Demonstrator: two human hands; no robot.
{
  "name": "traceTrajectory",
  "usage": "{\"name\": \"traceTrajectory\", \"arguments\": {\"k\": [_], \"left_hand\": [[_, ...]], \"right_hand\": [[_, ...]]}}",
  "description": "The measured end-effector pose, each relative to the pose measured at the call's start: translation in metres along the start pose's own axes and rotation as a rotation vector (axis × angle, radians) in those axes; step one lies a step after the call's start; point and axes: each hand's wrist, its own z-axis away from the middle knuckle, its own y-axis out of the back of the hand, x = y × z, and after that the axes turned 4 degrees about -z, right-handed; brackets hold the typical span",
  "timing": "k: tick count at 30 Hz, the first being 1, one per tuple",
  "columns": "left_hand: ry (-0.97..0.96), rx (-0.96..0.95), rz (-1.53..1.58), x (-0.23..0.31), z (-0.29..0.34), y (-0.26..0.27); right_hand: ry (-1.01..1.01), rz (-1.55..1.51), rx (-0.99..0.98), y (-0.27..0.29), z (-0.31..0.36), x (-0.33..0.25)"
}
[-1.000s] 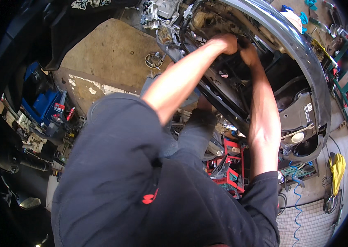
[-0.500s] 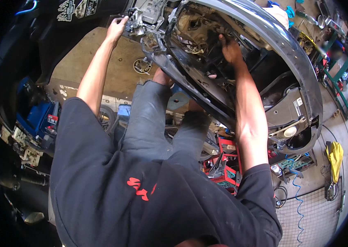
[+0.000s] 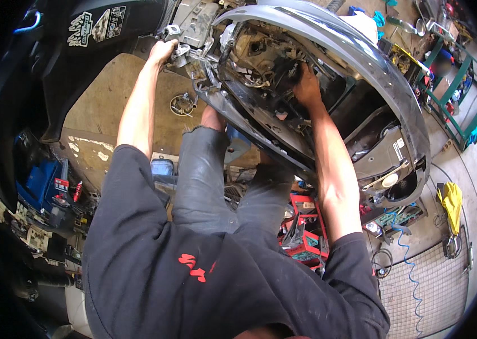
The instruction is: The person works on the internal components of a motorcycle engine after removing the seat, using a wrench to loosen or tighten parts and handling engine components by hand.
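Observation:
A motor scooter's long dark grey body shell [image 3: 362,62] arches over an open bay. Down in the bay, my right hand [image 3: 307,87] is closed at a black part [image 3: 287,73] beside dirty engine pieces [image 3: 254,50]. Its fingertips are hidden there, so what they grip is unclear. At the upper left, my left hand [image 3: 163,51] has its fingers wrapped round the edge of a greasy metal bracket [image 3: 181,52] at the end of the frame. Both arms are stretched forward over my knees.
On the floor lie a round metal ring part [image 3: 182,104] and a blue container [image 3: 162,167]. A red tool tray [image 3: 308,243] stands below the shell. To the right are a green metal rack [image 3: 457,121], a yellow cloth [image 3: 451,203] and a coiled blue hose [image 3: 412,271].
My view has shifted, so the scooter sits slightly further left. The right hand has turned, and its raised thumb no longer shows. My left hand remains at the bracket.

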Motion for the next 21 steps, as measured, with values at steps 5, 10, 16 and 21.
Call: {"name": "traceTrajectory", "arguments": {"k": [5,10,16,21], "left_hand": [[-0.271,0.088,0.506,-0.009,0.054,0.023],[-0.336,-0.093,0.995,-0.004,0.119,0.066],[-0.429,-0.228,1.084,0.055,0.223,0.084],[-0.429,-0.171,1.117,0.104,0.271,0.037]], "right_hand": [[-0.011,-0.003,0.054,-0.007,-0.002,0.001],[-0.007,0.084,0.149,-0.003,-0.002,-0.015],[0.106,0.090,0.235,0.013,0.017,-0.075],[0.122,-1.269,-0.420,0.063,0.048,-0.150]]}}
